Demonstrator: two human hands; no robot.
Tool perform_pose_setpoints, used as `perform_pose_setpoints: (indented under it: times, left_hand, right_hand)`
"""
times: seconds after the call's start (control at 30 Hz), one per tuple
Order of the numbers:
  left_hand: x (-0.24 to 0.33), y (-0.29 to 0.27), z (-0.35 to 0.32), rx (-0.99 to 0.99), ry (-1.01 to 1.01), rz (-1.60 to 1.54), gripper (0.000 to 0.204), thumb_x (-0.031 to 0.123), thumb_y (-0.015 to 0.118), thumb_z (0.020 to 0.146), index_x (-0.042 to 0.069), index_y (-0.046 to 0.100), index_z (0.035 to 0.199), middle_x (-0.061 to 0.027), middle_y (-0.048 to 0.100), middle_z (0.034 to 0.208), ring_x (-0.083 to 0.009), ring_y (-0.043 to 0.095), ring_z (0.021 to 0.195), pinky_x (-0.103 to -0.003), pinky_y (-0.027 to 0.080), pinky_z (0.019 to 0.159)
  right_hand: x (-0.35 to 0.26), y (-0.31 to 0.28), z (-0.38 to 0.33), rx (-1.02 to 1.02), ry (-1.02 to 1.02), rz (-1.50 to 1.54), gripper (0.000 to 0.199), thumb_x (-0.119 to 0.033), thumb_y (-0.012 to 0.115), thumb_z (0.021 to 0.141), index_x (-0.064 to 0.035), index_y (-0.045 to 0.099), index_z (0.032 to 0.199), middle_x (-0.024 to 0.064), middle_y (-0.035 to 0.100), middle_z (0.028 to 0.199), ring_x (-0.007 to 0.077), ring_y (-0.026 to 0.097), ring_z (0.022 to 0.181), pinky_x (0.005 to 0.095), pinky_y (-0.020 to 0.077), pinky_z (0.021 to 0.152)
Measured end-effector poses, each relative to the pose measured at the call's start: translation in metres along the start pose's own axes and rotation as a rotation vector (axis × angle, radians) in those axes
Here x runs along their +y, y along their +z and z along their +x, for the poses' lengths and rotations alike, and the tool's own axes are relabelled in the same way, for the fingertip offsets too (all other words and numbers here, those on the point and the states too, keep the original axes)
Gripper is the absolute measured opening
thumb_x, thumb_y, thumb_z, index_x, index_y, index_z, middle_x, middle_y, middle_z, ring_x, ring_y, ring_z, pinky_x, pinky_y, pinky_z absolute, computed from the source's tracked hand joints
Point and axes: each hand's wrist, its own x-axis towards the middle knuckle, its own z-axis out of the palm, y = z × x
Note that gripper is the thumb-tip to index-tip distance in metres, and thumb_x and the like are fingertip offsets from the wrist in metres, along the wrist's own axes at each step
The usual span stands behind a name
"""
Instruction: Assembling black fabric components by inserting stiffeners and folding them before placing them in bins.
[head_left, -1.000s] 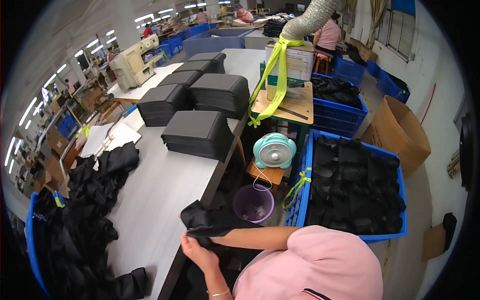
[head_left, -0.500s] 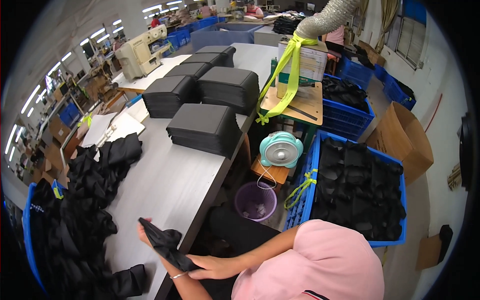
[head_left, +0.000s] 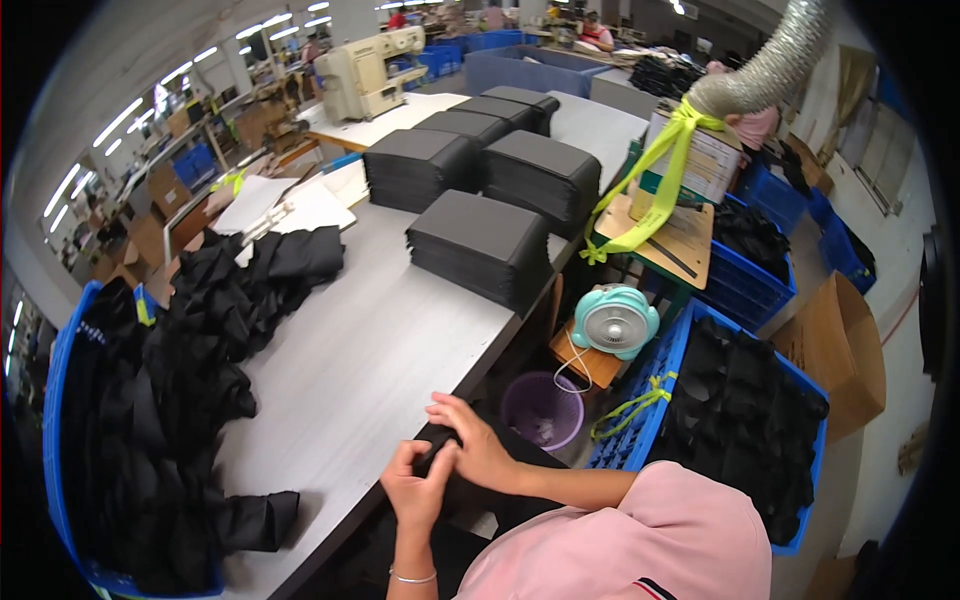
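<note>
At the near edge of the grey table, my two hands are close together around a small piece of black cloth. My left hand, with a bangle at its wrist, has thumb and fingers curled against the cloth from below. From the right, my right hand holds the cloth's other side, its fingers bent over the top. Most of the piece is hidden by my fingers. Left of my hands, a heap of loose black cloth pieces spills over the table from a blue crate.
Neat stacks of flat black pieces stand farther up the table. Right of the table are a purple waste bin, a turquoise fan on a wooden stool, and a blue crate full of black pieces. A silver duct hangs beyond.
The black cloth, stretched along my left forearm before, is now bunched between both hands. My hands have come together, the left fingers drawing in toward the right. The view has shifted left.
</note>
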Motion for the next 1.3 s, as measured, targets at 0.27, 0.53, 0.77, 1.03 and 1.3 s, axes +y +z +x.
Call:
perform_pose_setpoints:
  times: [0.27, 0.53, 0.77, 1.03, 1.3]
  left_hand:
    - [-0.027, -0.046, 0.000, 0.228, -0.151, -0.458, 0.037, 0.020, 0.058, 0.100, 0.004, 0.056, 0.067, 0.0008, 0.053, 0.063, -0.0060, 0.044, 0.059, -0.023, 0.034, 0.054]
    - [-0.045, -0.013, -0.053, -0.233, -0.848, -1.295, 0.033, 0.023, 0.056, 0.098, -0.002, 0.062, 0.118, -0.0149, 0.066, 0.116, -0.0234, 0.067, 0.101, -0.037, 0.057, 0.086]
    - [-0.078, 0.006, -0.084, -0.597, -0.547, -1.239, 0.036, 0.022, 0.057, 0.098, 0.000, 0.059, 0.127, -0.0121, 0.062, 0.127, -0.0206, 0.064, 0.110, -0.034, 0.052, 0.094]
    - [-0.086, 0.001, -0.087, -0.589, -0.142, -0.677, 0.037, 0.023, 0.058, 0.098, 0.001, 0.058, 0.128, -0.0095, 0.061, 0.128, -0.0193, 0.061, 0.113, -0.032, 0.047, 0.098]
    - [-0.093, -0.014, -0.080, -0.365, -0.311, -0.940, 0.039, 0.024, 0.057, 0.098, 0.003, 0.056, 0.131, -0.0092, 0.059, 0.131, -0.0198, 0.058, 0.116, -0.032, 0.045, 0.101]
  right_hand:
    - [0.014, -0.022, -0.011, -0.558, 0.740, 1.139, 0.016, -0.024, 0.055, 0.102, -0.0136, 0.063, 0.093, -0.0046, 0.064, 0.089, 0.0045, 0.057, 0.078, 0.0231, 0.0466, 0.069]
    - [-0.015, -0.009, 0.046, -0.457, 0.484, 0.636, 0.027, -0.024, 0.057, 0.100, -0.0023, 0.065, 0.087, -0.0015, 0.064, 0.077, 0.0066, 0.060, 0.072, 0.0238, 0.0499, 0.065]
    - [0.005, 0.060, -0.023, -0.825, 0.239, 0.449, 0.022, -0.022, 0.062, 0.098, -0.0037, 0.066, 0.087, -0.0051, 0.059, 0.076, 0.0031, 0.053, 0.072, 0.0219, 0.0447, 0.063]
    - [0.027, 0.068, -0.044, -0.961, -0.160, 0.303, 0.019, -0.024, 0.061, 0.099, -0.0054, 0.065, 0.094, -0.0035, 0.062, 0.078, 0.0047, 0.055, 0.071, 0.0217, 0.0460, 0.063]
    - [0.068, 0.091, -0.046, -0.417, 0.161, 0.306, 0.018, -0.024, 0.061, 0.098, -0.0065, 0.065, 0.100, -0.0015, 0.063, 0.078, 0.0072, 0.056, 0.065, 0.0215, 0.0465, 0.060]
